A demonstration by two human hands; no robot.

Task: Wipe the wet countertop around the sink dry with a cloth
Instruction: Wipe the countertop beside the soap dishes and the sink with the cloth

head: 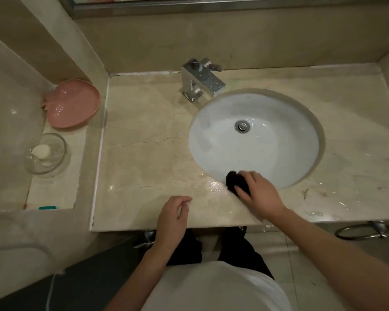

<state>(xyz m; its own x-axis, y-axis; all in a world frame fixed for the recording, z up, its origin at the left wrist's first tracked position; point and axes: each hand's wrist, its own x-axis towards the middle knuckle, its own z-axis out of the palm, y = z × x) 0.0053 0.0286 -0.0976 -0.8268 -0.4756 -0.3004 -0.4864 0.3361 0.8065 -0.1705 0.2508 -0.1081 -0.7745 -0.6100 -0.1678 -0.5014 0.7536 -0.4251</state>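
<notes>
Right hand: fingers curled, clamping a bunched black cloth against the countertop at the sink front rim.
Left hand: loosely curled, empty, resting at the counter edge.
Risks: bunched cloth likely smears rather than absorbs; puddles front-right may go missed; water could be pushed over the edge.

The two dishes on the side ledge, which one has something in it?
The clear glass dish, nearer the person, holds a small white lump, maybe soap. The pink dish behind it, closer to the wall, looks empty.
</notes>
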